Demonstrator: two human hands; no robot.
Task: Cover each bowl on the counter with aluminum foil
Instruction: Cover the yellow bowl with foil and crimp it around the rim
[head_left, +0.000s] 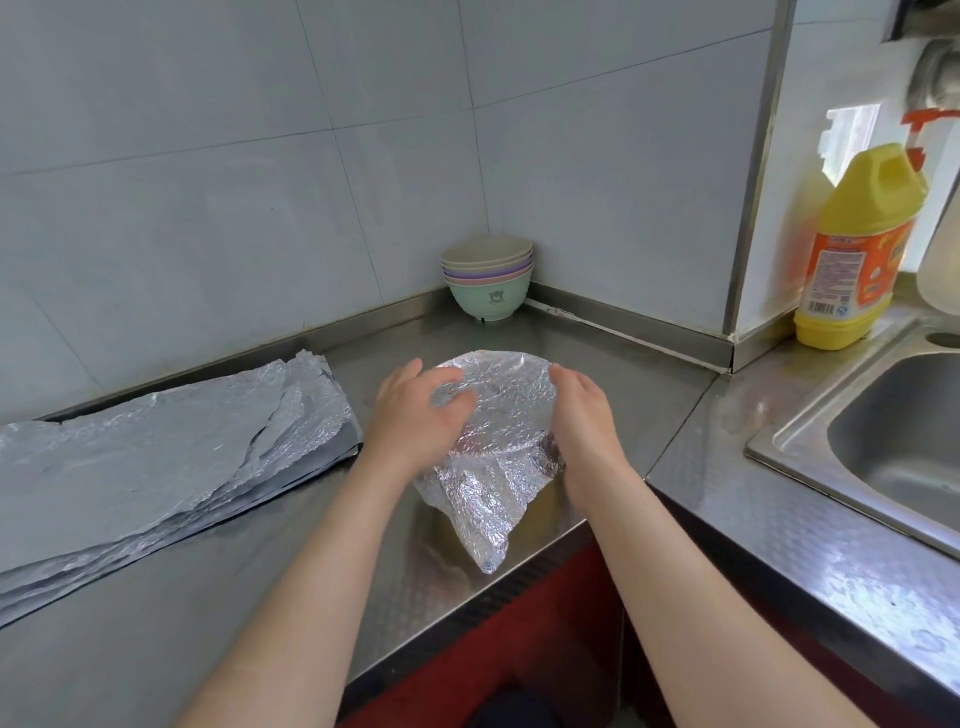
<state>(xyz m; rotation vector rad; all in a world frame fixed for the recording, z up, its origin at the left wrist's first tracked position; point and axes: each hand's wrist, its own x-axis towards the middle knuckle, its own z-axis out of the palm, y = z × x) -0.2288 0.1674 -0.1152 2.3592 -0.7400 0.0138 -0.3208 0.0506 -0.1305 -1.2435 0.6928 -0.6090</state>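
Moulding the crinkled silver aluminium foil sheet (498, 400) over 1 hidden bowl at mid-bench, left hand (415, 415) and right hand (584, 415) fingers curled round it, probably needing the loose near corner tucked under next.

Counter (208, 597) holds foil sheets (156, 452), stacked bowls (488, 280) (corner), foil-covered bowl (498, 395)
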